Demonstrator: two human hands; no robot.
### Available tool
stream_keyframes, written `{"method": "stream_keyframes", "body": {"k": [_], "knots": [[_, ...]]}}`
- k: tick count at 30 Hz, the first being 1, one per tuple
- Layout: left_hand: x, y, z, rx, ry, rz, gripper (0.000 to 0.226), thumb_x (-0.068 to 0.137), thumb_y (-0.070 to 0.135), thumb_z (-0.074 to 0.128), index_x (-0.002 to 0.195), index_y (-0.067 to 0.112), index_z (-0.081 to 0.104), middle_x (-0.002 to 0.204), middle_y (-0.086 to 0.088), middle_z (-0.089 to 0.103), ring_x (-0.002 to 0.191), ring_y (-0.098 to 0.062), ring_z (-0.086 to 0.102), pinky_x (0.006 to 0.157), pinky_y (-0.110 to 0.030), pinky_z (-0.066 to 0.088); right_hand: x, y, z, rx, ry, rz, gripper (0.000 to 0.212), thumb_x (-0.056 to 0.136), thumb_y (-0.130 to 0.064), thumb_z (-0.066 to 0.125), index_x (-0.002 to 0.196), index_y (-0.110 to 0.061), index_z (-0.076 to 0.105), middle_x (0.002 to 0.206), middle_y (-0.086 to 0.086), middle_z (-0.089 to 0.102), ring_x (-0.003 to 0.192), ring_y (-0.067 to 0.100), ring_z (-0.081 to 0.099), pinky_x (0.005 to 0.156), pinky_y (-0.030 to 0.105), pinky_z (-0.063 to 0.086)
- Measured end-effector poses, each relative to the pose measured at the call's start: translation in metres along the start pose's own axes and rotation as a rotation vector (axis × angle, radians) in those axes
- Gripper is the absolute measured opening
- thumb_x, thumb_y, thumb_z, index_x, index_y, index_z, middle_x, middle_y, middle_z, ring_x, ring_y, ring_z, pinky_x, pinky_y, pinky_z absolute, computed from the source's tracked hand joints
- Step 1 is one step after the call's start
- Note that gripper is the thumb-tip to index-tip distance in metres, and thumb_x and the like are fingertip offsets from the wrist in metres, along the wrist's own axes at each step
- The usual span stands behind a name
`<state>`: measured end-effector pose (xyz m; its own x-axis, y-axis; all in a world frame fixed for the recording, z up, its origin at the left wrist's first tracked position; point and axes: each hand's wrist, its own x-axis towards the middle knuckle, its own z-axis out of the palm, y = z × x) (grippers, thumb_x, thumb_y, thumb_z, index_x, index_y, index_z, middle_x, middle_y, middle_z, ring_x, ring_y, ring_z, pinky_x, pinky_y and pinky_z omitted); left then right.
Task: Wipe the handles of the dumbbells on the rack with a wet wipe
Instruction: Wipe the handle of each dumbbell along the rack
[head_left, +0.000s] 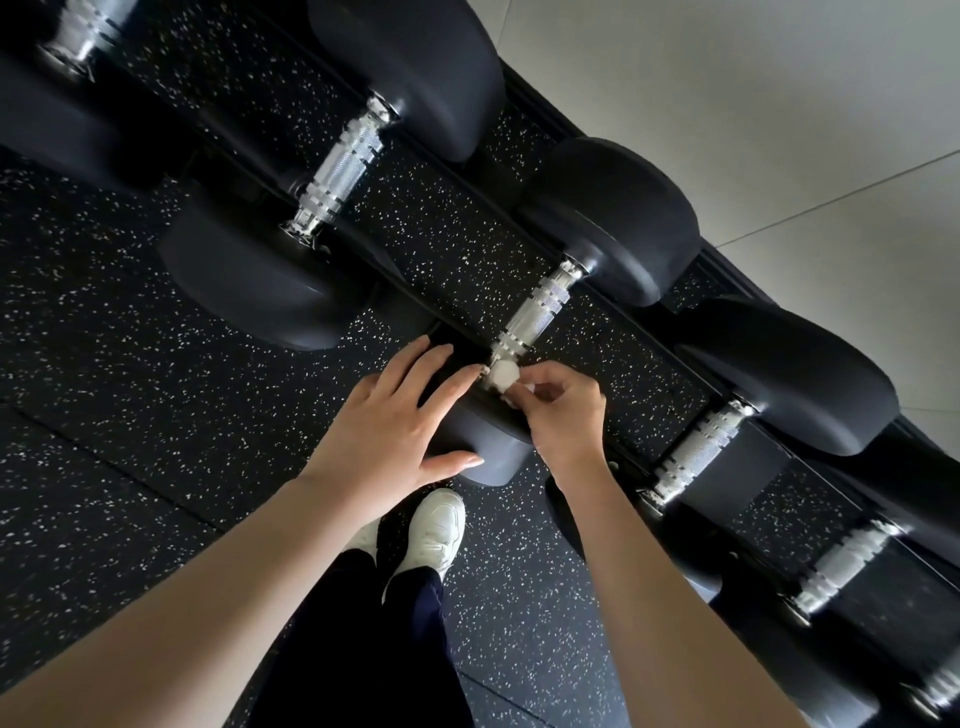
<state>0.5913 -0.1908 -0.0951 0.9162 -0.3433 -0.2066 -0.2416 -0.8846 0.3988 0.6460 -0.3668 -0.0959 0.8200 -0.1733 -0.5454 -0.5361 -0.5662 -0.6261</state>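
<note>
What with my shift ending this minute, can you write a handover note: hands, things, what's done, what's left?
Left grip: open, fingers resting on the near head of the middle dumbbell.
Right grip: pinches the wipe against the near end of that dumbbell's handle.
Done: this handle is begun at its near end. Whether the other handles are already wiped cannot be told.
Left: the rest of this handle, then any unwiped ones in the row.
</note>
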Motion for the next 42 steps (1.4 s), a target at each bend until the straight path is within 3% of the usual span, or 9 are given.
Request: {"method": "stream_keyframes", "body": {"k": [7, 15, 21, 25, 28, 33, 37, 42], "knots": [[0.002, 0.001, -0.003, 0.018, -0.024, -0.005, 0.075, 0.082, 0.064, 0.033, 0.142, 0.018, 0.039, 0.141, -0.012, 0.046, 0.135, -0.031, 0.039, 0.088, -0.046, 0.050, -0.003, -0.001, 0.006, 0.203, 0.118, 0.038, 0.017, 0.075, -0.004, 0.072, 0.072, -0.020, 0.068, 0.062, -0.008, 0.062, 0.051, -0.007, 0.051, 0.053, 0.009, 0.041], [0.002, 0.000, -0.003, 0.027, -0.034, 0.003, 0.075, 0.083, 0.064, 0.033, 0.142, 0.017, 0.040, 0.140, -0.012, 0.046, 0.134, -0.031, 0.039, 0.086, -0.046, 0.051, 0.010, -0.007, 0.006, 0.323, 0.281, 0.043, 0.024, 0.077, -0.005, 0.072, 0.070, -0.028, 0.066, 0.075, 0.001, 0.066, 0.072, 0.013, 0.061, 0.068, 0.029, 0.053], [0.001, 0.000, -0.002, 0.021, -0.029, 0.008, 0.075, 0.084, 0.064, 0.033, 0.142, 0.018, 0.037, 0.140, -0.012, 0.046, 0.134, -0.032, 0.039, 0.086, -0.046, 0.052, 0.029, -0.023, -0.006, 0.396, 0.366, 0.027, 0.018, 0.079, -0.002, 0.069, 0.076, -0.019, 0.067, 0.077, -0.002, 0.066, 0.077, 0.014, 0.063, 0.073, 0.027, 0.055], [0.001, 0.000, -0.003, 0.016, -0.028, 0.012, 0.075, 0.083, 0.064, 0.034, 0.142, 0.018, 0.037, 0.139, -0.013, 0.047, 0.134, -0.032, 0.040, 0.085, -0.047, 0.052, 0.035, -0.029, -0.011, 0.429, 0.369, 0.002, 0.021, 0.079, -0.001, 0.070, 0.073, -0.021, 0.065, 0.075, -0.002, 0.064, 0.073, 0.012, 0.061, 0.072, 0.025, 0.054], [0.002, 0.000, -0.003, 0.013, -0.032, 0.010, 0.075, 0.083, 0.064, 0.034, 0.142, 0.018, 0.038, 0.139, -0.013, 0.047, 0.134, -0.032, 0.040, 0.085, -0.048, 0.052, 0.034, -0.028, -0.011, 0.455, 0.352, 0.014, 0.016, 0.081, -0.003, 0.069, 0.079, -0.018, 0.066, 0.080, -0.001, 0.066, 0.080, 0.014, 0.065, 0.073, 0.022, 0.053], [0.002, 0.000, -0.004, 0.011, -0.032, 0.011, 0.075, 0.083, 0.064, 0.034, 0.141, 0.017, 0.037, 0.139, -0.013, 0.048, 0.133, -0.033, 0.041, 0.086, -0.047, 0.052, 0.021, -0.026, -0.011, 0.531, 0.274, 0.029, 0.008, 0.088, -0.012, 0.063, 0.091, -0.018, 0.067, 0.092, -0.007, 0.069, 0.093, 0.008, 0.066, 0.087, 0.028, 0.053], [0.001, 0.001, -0.003, 0.012, -0.033, 0.007, 0.074, 0.083, 0.064, 0.033, 0.141, 0.018, 0.037, 0.138, -0.013, 0.048, 0.133, -0.032, 0.041, 0.086, -0.047, 0.052, 0.026, -0.032, -0.011, 0.523, 0.311, 0.041, 0.014, 0.082, -0.034, 0.069, 0.081, -0.020, 0.069, 0.084, -0.008, 0.071, 0.087, 0.006, 0.068, 0.087, 0.032, 0.053], [0.002, 0.001, -0.004, 0.007, -0.028, 0.006, 0.074, 0.083, 0.064, 0.034, 0.141, 0.018, 0.035, 0.138, -0.013, 0.048, 0.133, -0.032, 0.041, 0.084, -0.047, 0.053, 0.038, -0.041, -0.007, 0.463, 0.430, 0.069, 0.016, 0.076, -0.019, 0.076, 0.069, -0.020, 0.063, 0.076, -0.002, 0.068, 0.077, 0.012, 0.066, 0.077, 0.026, 0.053]]}}
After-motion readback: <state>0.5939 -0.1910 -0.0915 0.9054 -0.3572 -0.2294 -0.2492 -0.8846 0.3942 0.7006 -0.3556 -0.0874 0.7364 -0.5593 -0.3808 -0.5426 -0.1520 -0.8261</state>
